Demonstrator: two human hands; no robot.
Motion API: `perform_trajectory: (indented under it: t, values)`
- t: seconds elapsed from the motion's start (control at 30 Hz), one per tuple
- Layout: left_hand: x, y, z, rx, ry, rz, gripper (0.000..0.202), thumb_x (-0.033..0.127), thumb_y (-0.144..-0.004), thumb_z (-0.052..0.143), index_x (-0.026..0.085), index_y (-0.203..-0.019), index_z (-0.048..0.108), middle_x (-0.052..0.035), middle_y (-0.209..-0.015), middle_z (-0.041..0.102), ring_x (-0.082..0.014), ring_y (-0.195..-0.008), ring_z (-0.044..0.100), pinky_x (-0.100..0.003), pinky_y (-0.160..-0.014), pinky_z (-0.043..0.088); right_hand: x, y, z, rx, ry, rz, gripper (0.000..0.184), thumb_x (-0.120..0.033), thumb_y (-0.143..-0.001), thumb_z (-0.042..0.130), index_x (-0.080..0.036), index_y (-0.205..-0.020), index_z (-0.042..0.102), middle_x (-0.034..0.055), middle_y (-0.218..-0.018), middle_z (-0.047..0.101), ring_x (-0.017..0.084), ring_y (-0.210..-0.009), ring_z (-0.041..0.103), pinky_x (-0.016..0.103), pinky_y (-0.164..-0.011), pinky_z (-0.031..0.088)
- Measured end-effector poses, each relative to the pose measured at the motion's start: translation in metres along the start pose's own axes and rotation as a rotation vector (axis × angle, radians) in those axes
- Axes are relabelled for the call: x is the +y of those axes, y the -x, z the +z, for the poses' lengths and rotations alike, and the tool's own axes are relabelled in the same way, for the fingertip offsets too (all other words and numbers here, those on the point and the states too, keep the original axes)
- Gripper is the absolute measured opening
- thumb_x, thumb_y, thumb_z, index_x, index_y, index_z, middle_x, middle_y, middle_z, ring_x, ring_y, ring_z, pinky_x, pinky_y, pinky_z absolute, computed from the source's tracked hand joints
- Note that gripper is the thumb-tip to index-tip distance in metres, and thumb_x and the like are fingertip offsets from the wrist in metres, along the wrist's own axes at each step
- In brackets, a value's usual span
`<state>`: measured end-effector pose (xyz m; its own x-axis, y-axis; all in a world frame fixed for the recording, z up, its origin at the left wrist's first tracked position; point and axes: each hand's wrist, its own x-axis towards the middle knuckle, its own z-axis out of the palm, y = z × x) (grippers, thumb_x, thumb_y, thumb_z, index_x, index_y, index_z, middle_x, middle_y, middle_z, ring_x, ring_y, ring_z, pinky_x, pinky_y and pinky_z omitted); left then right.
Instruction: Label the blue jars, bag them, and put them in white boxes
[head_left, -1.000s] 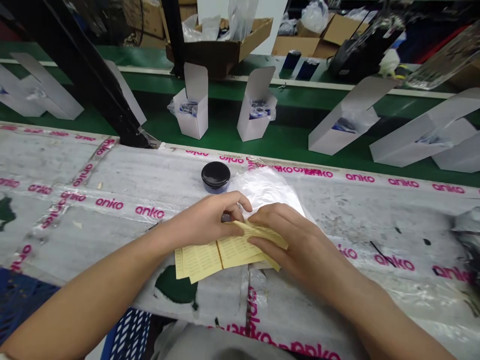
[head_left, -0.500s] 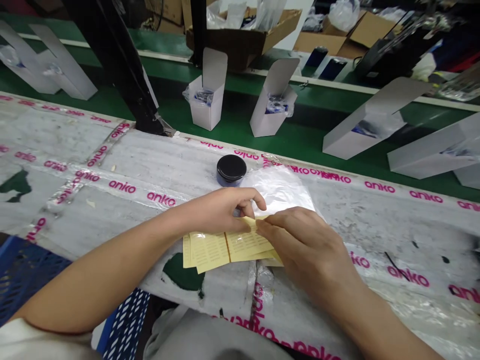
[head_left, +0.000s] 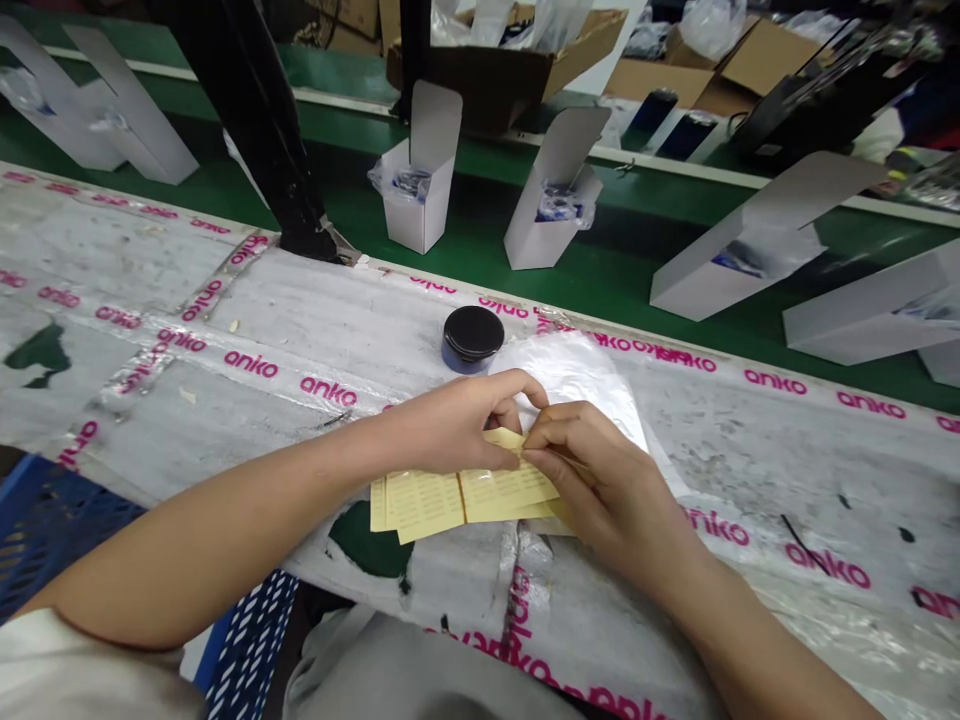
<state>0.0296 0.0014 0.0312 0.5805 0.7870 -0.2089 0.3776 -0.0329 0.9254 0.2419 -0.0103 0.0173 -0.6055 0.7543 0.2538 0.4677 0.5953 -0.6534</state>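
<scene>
Several yellow printed paper sheets (head_left: pixel 431 505) with a thin brown line across them lie on the worktable in front of me. My left hand (head_left: pixel 469 425) is closed at their upper edge, thumb on the paper and index finger arched above it. With thumb and fingertips pinched, my right hand (head_left: pixel 615 485) grips the upper right edge of the sheets, its tips almost touching the left hand's. A round dark container with a black lid (head_left: pixel 472 338) stands just beyond my left hand. White plastic film (head_left: pixel 577 365) lies behind both hands.
Open white boxes (head_left: pixel 416 212) holding plastic-wrapped blue items stand along the green conveyor (head_left: pixel 465 245). A black post (head_left: pixel 277 150) rises at the table's far edge. A blue crate (head_left: pixel 251 625) is at lower left. Cardboard boxes (head_left: pixel 577 55) stand behind the conveyor.
My right hand has turned, and its pinched thumb and fingertips now show at the sheets' edge. The left hand stays on the sheets. The whole view has shifted slightly.
</scene>
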Motion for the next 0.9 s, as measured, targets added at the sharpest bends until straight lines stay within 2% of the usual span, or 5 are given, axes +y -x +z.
perform_trajectory:
  t: [0.43,0.6,0.67,0.77,0.9]
  values:
    - [0.003,0.007,-0.004,0.043,-0.176,0.054,0.056,0.023,-0.085,0.072,0.030,-0.136,0.050,0.0006,-0.091,0.066,-0.0180,-0.082,0.063,-0.027,-0.065,0.043,0.005,-0.008,-0.016,0.073,-0.478,0.392,0.015,-0.040,-0.087,0.074,-0.026,-0.081,0.073,0.0051,-0.093,0.068,0.022,-0.086,0.065,0.034,-0.071,0.054]
    - [0.020,0.029,-0.044,0.452,-0.373,0.047,0.031,0.035,-0.081,0.079,0.022,-0.105,0.065,-0.0017,-0.091,0.068,-0.0195,-0.085,0.064,-0.031,-0.073,0.049,0.019,-0.006,-0.027,0.292,-0.588,0.570,0.025,-0.048,-0.077,0.084,-0.025,-0.084,0.075,0.0050,-0.095,0.071,0.022,-0.084,0.067,0.031,-0.064,0.054]
    - [0.014,0.030,-0.056,0.553,-0.430,0.072,0.053,0.039,-0.072,0.086,0.023,-0.117,0.062,-0.0063,-0.116,0.067,-0.0254,-0.106,0.064,-0.036,-0.087,0.052,0.022,-0.005,-0.027,0.333,-0.584,0.600,0.029,-0.049,-0.075,0.085,-0.026,-0.089,0.076,0.0055,-0.096,0.072,0.024,-0.085,0.068,0.031,-0.063,0.055]
    - [-0.007,0.019,-0.062,0.481,-0.444,0.066,0.092,0.038,-0.066,0.091,0.026,-0.145,0.044,-0.0116,-0.154,0.046,-0.0333,-0.140,0.045,-0.048,-0.112,0.042,0.022,-0.005,-0.026,0.332,-0.517,0.593,0.031,-0.049,-0.075,0.085,-0.025,-0.092,0.076,0.0068,-0.096,0.073,0.025,-0.085,0.069,0.031,-0.061,0.055]
    - [-0.023,0.002,-0.051,0.487,-0.333,0.071,0.063,0.023,-0.074,0.084,0.022,-0.130,0.056,-0.0105,-0.139,0.062,-0.0298,-0.130,0.057,-0.050,-0.112,0.043,0.013,-0.009,-0.025,0.325,-0.426,0.558,0.030,-0.049,-0.076,0.083,-0.024,-0.092,0.077,0.0084,-0.096,0.074,0.026,-0.085,0.069,0.033,-0.062,0.058]
